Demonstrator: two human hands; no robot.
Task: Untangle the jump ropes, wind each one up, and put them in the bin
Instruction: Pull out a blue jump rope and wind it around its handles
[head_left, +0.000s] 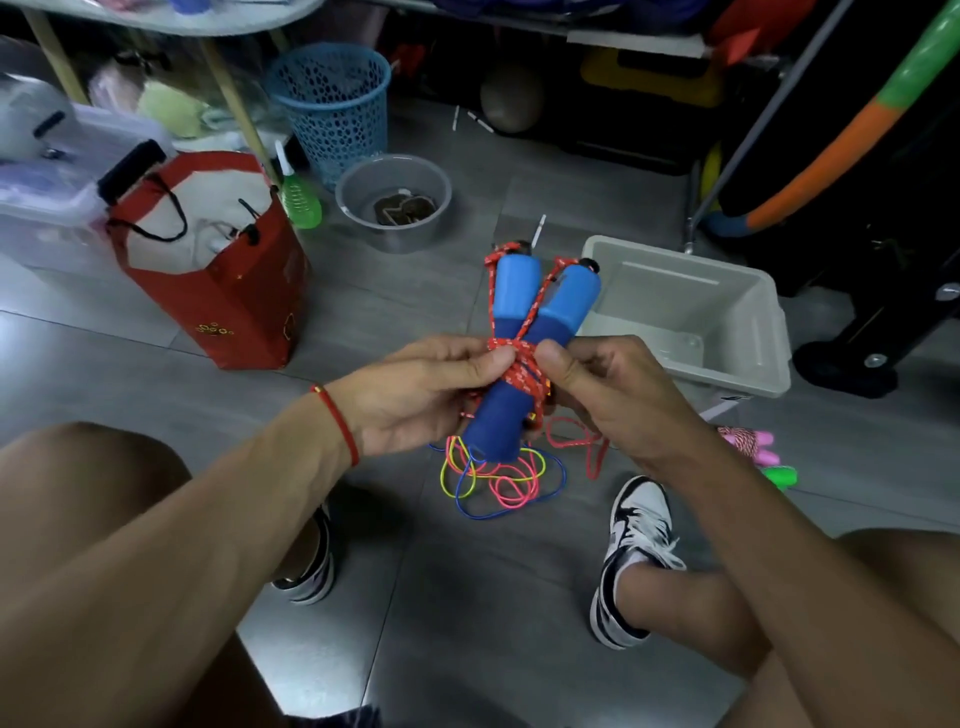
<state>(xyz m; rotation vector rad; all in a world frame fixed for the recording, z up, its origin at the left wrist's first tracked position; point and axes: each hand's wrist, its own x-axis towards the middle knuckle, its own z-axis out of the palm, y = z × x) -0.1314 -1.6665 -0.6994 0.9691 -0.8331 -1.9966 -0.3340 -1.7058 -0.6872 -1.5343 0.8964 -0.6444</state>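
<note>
Between the knees, above the grey floor (363, 597), a pair of blue handles (524, 332) is held side by side, bound at mid-length by turns of red rope (522, 371). The long axis of the bundle is seen to run from near-left to far-right, its far ends pointing toward the grey bin (727, 358), which stands open just beyond and to the right of the hands. The left hand (415, 389) is curled round the near-left side of the bundle, thumb pressed on the rope turns. The right hand (602, 384) is closed on the right side, thumb against the wrap; whether a free rope end is pinched under its fingers cannot be told. A loop of the red rope is seen hanging below the right hand, so the winding is judged not quite finished. On the floor beneath the hands a thin multicoloured rope (498, 480) lies in loose loops, and to the near right a pink-handled rope (753, 444) and a green handle (779, 475) are partly visible. The bin is judged nearer to the right hand; a short carry away and rightward along the bundle's own axis is expected to suffice once the tail is secured.
</note>
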